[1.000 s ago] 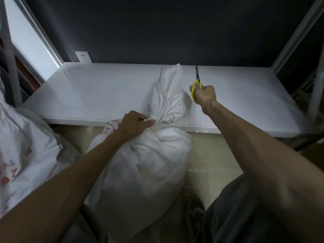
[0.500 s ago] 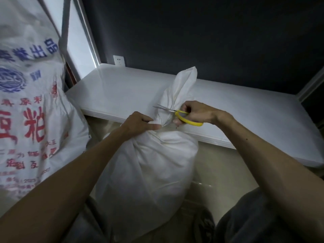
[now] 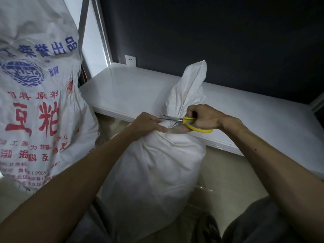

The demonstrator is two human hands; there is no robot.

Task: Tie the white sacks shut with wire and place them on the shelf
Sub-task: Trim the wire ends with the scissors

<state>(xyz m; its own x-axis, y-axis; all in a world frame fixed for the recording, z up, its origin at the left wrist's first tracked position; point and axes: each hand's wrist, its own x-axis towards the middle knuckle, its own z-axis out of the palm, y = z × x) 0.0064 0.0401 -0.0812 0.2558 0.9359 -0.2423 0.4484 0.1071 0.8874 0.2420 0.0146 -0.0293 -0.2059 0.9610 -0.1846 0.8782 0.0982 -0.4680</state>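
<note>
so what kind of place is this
Probably a storeroom or warehouse: a big printed sack stands at left, a plain white sack sits on the floor, and a white shelf in a metal frame runs along the dark wall.

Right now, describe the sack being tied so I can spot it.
Find the white shelf board along the dark wall. Standing on the floor in front of it is a plain white sack, neck gathered, yellow-handled scissors at it. Unlike the printed sack to its left, it bears no lettering.

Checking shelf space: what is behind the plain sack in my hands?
The white shelf and a dark wall with a socket. The sack covers part of the shelf.
</note>
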